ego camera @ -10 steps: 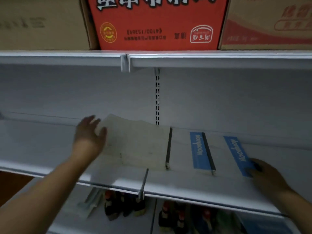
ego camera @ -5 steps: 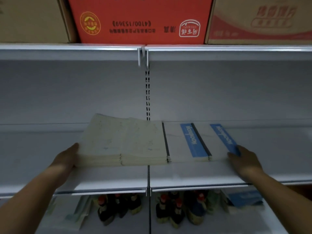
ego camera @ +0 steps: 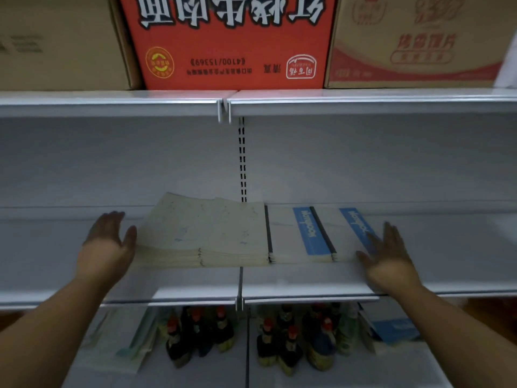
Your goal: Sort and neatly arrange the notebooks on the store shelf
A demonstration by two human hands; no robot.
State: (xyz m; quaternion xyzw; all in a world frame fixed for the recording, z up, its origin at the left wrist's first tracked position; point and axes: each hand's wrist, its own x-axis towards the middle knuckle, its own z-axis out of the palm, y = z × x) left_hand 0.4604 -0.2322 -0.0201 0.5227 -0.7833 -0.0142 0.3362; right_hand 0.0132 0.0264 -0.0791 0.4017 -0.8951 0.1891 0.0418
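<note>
Where the shelf [ego camera: 279, 284] carries one row, cream notebooks [ego camera: 201, 233] lie left, white-and-blue notebooks [ego camera: 305, 233] right; left hand [ego camera: 107, 242] and right hand [ego camera: 391, 256] flank its ends, fingers straight, holding nothing.

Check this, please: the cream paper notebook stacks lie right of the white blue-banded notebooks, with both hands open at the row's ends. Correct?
No. The head view shows the cream paper notebook stacks left of the white blue-banded notebooks. The left hand and right hand are indeed open at the row's ends.
</note>
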